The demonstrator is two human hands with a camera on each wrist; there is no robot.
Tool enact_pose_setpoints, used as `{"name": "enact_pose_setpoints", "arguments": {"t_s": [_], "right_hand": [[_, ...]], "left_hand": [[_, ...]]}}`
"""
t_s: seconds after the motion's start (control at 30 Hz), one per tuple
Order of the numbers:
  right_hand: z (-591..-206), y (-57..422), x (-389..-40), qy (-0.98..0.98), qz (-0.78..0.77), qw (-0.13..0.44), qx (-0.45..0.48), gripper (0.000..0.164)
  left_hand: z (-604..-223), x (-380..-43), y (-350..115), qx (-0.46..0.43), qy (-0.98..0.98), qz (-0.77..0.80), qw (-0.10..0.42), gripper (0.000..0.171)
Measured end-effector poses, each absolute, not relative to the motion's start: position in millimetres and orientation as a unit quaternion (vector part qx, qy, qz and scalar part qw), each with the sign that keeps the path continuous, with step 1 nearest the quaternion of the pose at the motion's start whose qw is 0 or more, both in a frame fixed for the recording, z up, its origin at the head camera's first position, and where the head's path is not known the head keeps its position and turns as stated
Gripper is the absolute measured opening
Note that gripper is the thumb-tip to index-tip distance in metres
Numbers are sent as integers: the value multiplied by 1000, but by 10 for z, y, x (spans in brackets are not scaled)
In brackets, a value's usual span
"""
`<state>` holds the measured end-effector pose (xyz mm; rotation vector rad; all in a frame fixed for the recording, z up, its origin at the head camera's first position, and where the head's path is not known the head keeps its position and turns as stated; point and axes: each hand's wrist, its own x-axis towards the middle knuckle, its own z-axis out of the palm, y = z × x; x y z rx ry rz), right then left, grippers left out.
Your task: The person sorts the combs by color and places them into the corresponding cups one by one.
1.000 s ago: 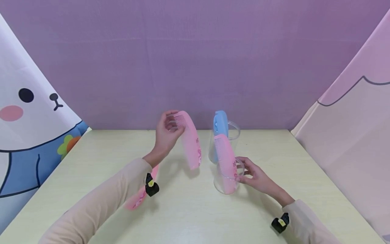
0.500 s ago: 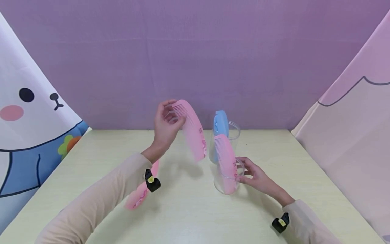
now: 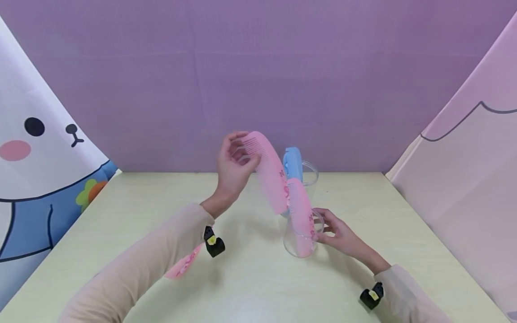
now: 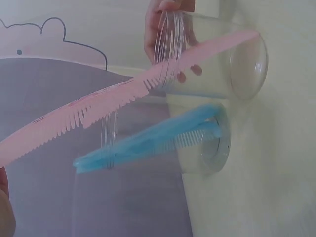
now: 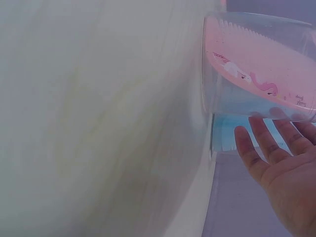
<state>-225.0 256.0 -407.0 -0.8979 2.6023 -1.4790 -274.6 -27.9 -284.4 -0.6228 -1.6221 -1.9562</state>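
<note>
My left hand [image 3: 234, 172] pinches a pink comb [image 3: 269, 175] by its toothed upper end, holding it tilted in the air. The comb's lower end overlaps the two cups in the head view. My right hand [image 3: 343, 235] grips the rim of the front clear cup [image 3: 291, 242], its fingers spread along the wall in the right wrist view. A second pink comb [image 3: 300, 206], printed with a flamingo, leans inside that cup. Behind it stands another clear cup [image 4: 224, 148] with blue comb [image 4: 148, 140] in it.
Another pink comb [image 3: 184, 264] lies on the pale table [image 3: 250, 282], partly covered by the left forearm. A purple backdrop [image 3: 258, 80] rises behind the table's far edge. Printed cloth panels flank both sides.
The left hand has risen and moved right with its pink comb, bringing the comb close to the cups. My right hand and both cups have stayed put.
</note>
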Motion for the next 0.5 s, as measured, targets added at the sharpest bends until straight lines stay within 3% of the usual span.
{"name": "enact_pose_setpoints", "arguments": {"t_s": [0.2,0.5], "right_hand": [[-4078,2565,-2254,832,-473,6,-292,56],[-4083,2567,-2257,832,-472,7,-293,56]], "left_hand": [[-2772,-2587,-141,-229,-597,-729,243,45],[-3004,-2677,44,-238,-596,-730,235,47]]}}
